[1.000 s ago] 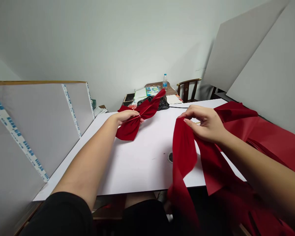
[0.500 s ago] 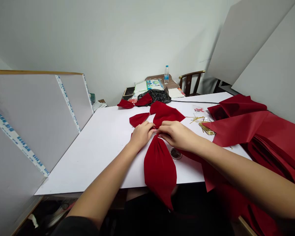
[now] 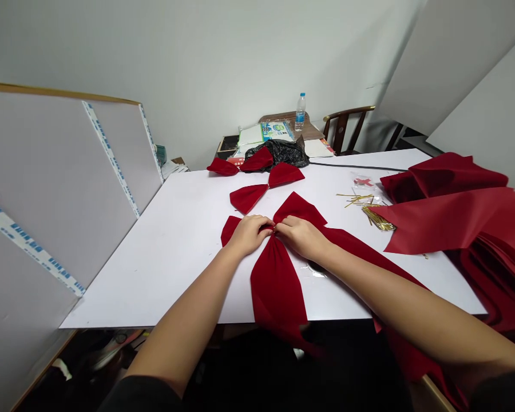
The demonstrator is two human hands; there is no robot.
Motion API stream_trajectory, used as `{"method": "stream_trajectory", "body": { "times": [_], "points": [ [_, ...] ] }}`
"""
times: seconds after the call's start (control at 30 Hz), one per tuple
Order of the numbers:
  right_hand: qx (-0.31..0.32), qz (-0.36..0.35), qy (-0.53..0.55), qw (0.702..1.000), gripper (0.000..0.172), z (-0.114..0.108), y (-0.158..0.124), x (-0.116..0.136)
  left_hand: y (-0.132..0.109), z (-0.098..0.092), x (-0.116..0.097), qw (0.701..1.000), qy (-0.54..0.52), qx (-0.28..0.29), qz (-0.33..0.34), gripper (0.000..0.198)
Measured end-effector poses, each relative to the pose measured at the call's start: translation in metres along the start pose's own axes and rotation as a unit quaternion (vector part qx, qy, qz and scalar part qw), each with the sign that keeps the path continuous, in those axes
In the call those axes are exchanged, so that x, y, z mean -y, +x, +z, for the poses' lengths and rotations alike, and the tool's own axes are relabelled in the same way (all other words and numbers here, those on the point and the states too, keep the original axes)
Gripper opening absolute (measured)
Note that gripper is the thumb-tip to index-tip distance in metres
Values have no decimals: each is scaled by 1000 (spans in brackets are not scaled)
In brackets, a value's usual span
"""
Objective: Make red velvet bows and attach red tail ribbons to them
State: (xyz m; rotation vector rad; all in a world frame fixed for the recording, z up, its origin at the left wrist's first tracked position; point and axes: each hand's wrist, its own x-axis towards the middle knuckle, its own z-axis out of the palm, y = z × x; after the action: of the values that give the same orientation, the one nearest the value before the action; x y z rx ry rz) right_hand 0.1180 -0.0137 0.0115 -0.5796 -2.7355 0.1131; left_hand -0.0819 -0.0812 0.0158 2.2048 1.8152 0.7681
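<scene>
A large red velvet bow (image 3: 275, 280) lies flat on the white table (image 3: 154, 274), with its long tails running toward me and to the lower right. My left hand (image 3: 249, 234) and my right hand (image 3: 299, 237) meet at its gathered centre and pinch it from both sides, hiding the knot. A smaller red velvet bow (image 3: 257, 190) lies just beyond my fingers, apart from them. Another red velvet bow (image 3: 223, 166) sits further back, near the table's far edge.
Gold twist ties (image 3: 378, 218) and a small clear bag (image 3: 364, 183) lie to the right. A stack of red velvet fabric (image 3: 455, 223) fills the right side. Foam boards (image 3: 60, 183) stand along the left. A black plastic bag (image 3: 281, 153) and a water bottle (image 3: 300, 113) are beyond the table.
My hands have stayed at the large bow's centre while it flattened onto the table. Its right tail now stretches to the lower right. The view has tilted slightly.
</scene>
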Motion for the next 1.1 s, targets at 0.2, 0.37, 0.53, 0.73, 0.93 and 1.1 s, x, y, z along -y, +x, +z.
{"method": "stream_trajectory", "body": {
  "times": [0.2, 0.37, 0.53, 0.73, 0.93, 1.1],
  "points": [
    [-84, -7, 41, 996, 24, 8, -10, -10, -1, -3, -8, 999, -8, -28, 14, 11],
    [-145, -10, 53, 988, 21, 10, -10, -12, -2, -4, -11, 998, 1, -51, 33, 11],
    [-159, -10, 56, 986, 20, 9, -10, -14, -3, -7, -12, 997, -4, -58, 45, 5],
    [-181, -26, 48, 982, 25, 9, -12, -16, -6, -12, -15, 996, -12, -60, 63, 4],
    [-168, -34, 58, 983, 30, 9, -13, -18, -6, -10, -14, 992, -5, -83, 94, 6],
    [-177, -44, 43, 982, 32, 7, -13, -17, -6, -10, -15, 990, -3, -84, 110, 8]
  ]
}}
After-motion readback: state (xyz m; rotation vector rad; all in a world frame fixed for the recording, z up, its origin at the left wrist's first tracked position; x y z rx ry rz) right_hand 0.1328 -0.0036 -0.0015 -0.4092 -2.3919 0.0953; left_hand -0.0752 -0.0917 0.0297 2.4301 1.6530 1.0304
